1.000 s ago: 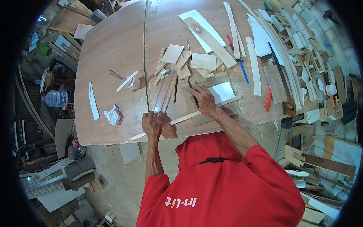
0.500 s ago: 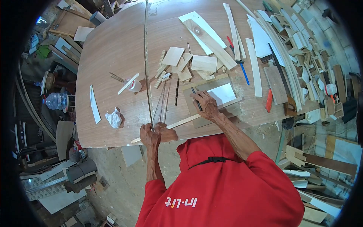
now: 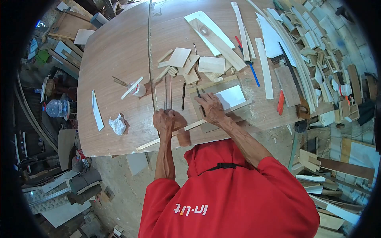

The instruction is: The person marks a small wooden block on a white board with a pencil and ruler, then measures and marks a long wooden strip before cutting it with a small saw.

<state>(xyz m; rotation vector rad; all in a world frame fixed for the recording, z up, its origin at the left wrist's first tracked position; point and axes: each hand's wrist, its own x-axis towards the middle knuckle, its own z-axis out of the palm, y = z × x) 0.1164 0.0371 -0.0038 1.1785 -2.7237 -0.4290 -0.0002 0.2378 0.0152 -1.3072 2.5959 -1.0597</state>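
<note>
Left hand (image 3: 164, 120) pinches ruler (image 3: 168, 94) close to tabletop's (image 3: 113, 51) near edge; ruler points toward far edge. Right hand (image 3: 212, 108), fingers curled, grips pen (image 3: 198, 92) over board (image 3: 206, 127), near edge; strip (image 3: 194, 124) crosses board.

Left of the board (image 3: 209, 126), the left hand (image 3: 164, 120) grips a ruler (image 3: 168, 94); over the board, the right hand (image 3: 212, 109) holds a pen (image 3: 198, 92). A strip (image 3: 195, 123) crosses the board, a sheet (image 3: 231, 97) lies on it, and wood pieces (image 3: 179, 57) lie beyond it on the worktop (image 3: 119, 51).
</note>
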